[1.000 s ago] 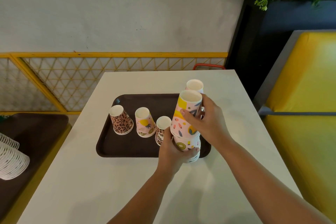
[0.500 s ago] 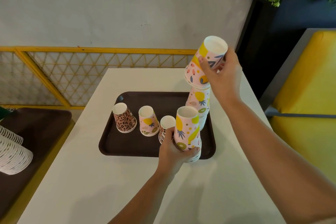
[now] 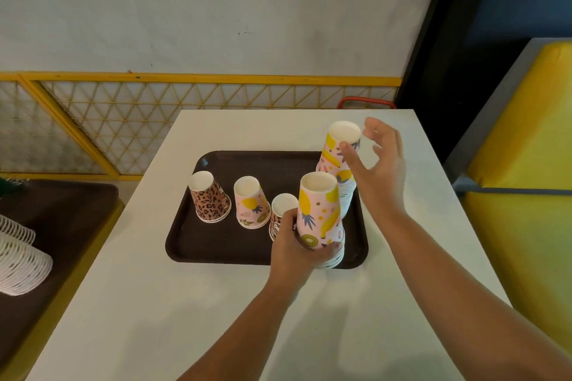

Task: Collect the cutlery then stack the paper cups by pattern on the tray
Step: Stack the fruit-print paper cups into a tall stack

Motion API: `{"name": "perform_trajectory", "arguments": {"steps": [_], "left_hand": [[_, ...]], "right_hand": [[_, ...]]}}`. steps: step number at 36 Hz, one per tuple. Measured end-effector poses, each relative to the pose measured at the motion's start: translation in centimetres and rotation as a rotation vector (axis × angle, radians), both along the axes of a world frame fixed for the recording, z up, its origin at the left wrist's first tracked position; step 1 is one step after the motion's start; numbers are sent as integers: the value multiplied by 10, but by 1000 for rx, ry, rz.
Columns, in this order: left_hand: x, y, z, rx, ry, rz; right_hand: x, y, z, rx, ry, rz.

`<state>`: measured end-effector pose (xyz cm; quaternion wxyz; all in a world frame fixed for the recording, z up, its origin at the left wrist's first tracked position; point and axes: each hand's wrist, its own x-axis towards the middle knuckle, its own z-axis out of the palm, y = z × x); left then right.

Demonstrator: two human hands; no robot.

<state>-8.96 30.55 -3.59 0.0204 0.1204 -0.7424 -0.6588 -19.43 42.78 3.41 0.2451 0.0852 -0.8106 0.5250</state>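
Left hand (image 3: 292, 246) wraps round the base of a near stack of pink fruit-print paper cups (image 3: 320, 215), upside down on the dark brown plastic tray (image 3: 216, 252). Just beyond it, right hand (image 3: 379, 170) is spread open, empty, thumb touching the top cup of a taller fruit-print stack (image 3: 339, 161). Further left: lone fruit cup (image 3: 251, 202), leopard-print cup (image 3: 210, 196). Step, prob.: merging fruit stacks. Next: lift another cup w/ right, seat it square.

Both forearms are bare to the frame's edge, no sleeves showing; the left hand (image 3: 295, 252) and right hand (image 3: 379, 172) seem ringless (though the fingers look slightly blurred).
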Motion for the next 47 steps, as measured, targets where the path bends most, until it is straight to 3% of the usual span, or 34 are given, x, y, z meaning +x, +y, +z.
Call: {"name": "perform_trajectory", "arguments": {"steps": [3, 11, 14, 29, 38, 47], "left_hand": [[-2, 1, 0, -32, 2, 6], [0, 8, 8, -67, 18, 3], [1, 9, 11, -85, 42, -10], [7, 8, 8, -40, 29, -88], [5, 3, 9, -80, 9, -45], [3, 1, 14, -71, -14, -61]], "right_hand": [[24, 1, 3, -18, 18, 111], [54, 0, -10, 135, -262, 327], [59, -1, -11, 160, -298, 315], [47, -1, 20, 85, -167, 252], [15, -2, 82, -149, 2, 172], [-26, -4, 70, -93, 14, 82]]}}
